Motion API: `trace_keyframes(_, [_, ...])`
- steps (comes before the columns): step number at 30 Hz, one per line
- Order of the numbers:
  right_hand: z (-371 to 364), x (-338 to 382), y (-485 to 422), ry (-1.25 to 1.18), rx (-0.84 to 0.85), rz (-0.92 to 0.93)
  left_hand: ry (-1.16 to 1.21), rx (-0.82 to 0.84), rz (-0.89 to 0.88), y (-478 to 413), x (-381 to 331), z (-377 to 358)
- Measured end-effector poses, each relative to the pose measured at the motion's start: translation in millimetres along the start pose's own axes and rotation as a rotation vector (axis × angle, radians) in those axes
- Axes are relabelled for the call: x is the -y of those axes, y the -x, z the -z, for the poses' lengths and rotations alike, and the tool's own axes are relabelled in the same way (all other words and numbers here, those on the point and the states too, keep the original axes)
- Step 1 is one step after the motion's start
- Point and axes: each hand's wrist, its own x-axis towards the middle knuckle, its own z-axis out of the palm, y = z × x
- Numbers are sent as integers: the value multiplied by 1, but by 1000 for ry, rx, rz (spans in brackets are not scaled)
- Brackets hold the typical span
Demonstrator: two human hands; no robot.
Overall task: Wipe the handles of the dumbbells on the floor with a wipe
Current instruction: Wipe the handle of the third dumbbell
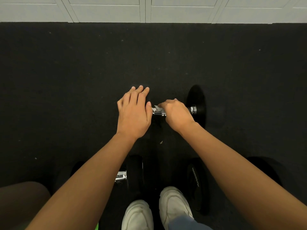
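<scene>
Grip first: right hand point(176, 113) curls round the wipe point(157, 108) on the handle point(159, 112) of the far dumbbell point(196, 103) on the floor point(83, 72). Left hand point(133, 113) lies flat, fingers straight, over its left end. Wiping looks under way; next, a rub along the handle, then the 2 nearer dumbbells point(134, 170).

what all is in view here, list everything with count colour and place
far dumbbell: one, black heads, chrome handle, centre floor
near dumbbells: two, black, by the feet
wipe: one, white, on the chrome handle
floor mat: one, black, under everything
wall panels: several, white, top edge
shoes: two, white, bottom centre
left hand: one, open, over the far dumbbell's left end
right hand: one, gripping wipe and chrome handle
</scene>
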Motion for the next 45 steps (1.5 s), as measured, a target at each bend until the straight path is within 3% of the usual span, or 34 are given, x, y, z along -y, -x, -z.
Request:
trace_keyframes(8, [-5, 0, 9, 48, 8, 142, -1, -5, 5, 1, 0, -1])
trace_keyframes(15, [-13, -6, 12, 111, -37, 84, -12, -14, -3, 1, 0, -2])
trace_keyframes(24, [-12, -18, 21, 293, -34, 336, -13, -15, -5, 1, 0, -1])
trace_keyframes(36, [-18, -7, 27, 378, -39, 316, -18, -8, 2, 0, 0, -2])
trace_keyframes(45, [-15, -5, 36, 184, -36, 212, -28, -37, -3, 1, 0, -3])
